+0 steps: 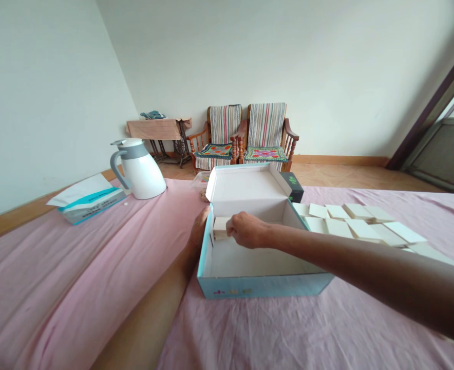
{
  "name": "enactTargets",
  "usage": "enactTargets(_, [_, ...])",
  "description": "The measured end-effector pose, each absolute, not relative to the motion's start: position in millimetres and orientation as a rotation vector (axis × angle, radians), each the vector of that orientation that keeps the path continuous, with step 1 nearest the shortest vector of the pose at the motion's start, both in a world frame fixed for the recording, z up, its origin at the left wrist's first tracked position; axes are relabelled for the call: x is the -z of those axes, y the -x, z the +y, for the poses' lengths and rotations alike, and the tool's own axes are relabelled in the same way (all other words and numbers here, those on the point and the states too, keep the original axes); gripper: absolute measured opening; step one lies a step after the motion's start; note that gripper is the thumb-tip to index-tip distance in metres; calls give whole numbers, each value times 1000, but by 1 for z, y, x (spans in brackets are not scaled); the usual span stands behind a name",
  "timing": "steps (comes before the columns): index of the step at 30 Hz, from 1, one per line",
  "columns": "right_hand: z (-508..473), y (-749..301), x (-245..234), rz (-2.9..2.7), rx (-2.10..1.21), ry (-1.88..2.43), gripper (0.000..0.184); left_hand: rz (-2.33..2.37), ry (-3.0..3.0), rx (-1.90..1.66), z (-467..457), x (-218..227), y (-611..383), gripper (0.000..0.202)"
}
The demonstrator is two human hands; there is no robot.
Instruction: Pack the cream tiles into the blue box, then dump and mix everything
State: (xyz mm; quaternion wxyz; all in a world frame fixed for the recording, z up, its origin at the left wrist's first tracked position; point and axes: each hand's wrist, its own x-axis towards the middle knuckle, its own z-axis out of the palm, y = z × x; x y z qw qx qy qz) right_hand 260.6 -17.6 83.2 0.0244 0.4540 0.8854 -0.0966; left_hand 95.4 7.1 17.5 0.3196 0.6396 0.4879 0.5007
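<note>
A light-blue cardboard box point(265, 288) stands on the bed-like pink cloth with its lid point(246, 185) folded back. My right hand point(246, 229) reaches inside from the right, its fingers closed at the edge of a small stack of white cards point(221, 226) in the back left corner. Against the outer left wall of the box rests my left hand point(201, 226); its fingers are largely hidden there. More stacks of white cards point(337, 227) lie in rows to the right of the box, partly covered by my right forearm.
A white and grey jug point(144, 172) and a blue-and-white packet point(92, 203) stand on the pink cloth point(127, 267) at left. Behind the lid are a black box point(294, 187) and a clear plastic container point(201, 179). Two wooden armchairs point(267, 126) stand by the far wall.
</note>
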Motion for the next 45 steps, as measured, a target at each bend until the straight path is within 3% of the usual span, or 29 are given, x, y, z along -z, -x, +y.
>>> enactTargets(5, [-35, -260, -67, 2700, 248, -1053, 25, 1289, -1710, -1329, 6, -18, -96, 24])
enactTargets(15, [-26, -255, -64, 2764, 238, -1082, 31, 1313, -1749, -1327, 10, -14, -94, 22])
enactTargets(25, [-29, -254, -74, 2522, 184, -1485, 39, 1280, -1772, -1291, 9, -13, -93, 26])
enactTargets(39, [-31, -257, -69, 2547, 255, -1513, 35, 1336, -1776, -1314, 9, -12, -93, 21])
enactTargets(45, [-33, -252, -67, 2669, 390, -1219, 40, 1326, -1778, -1314, 9, -10, -93, 22])
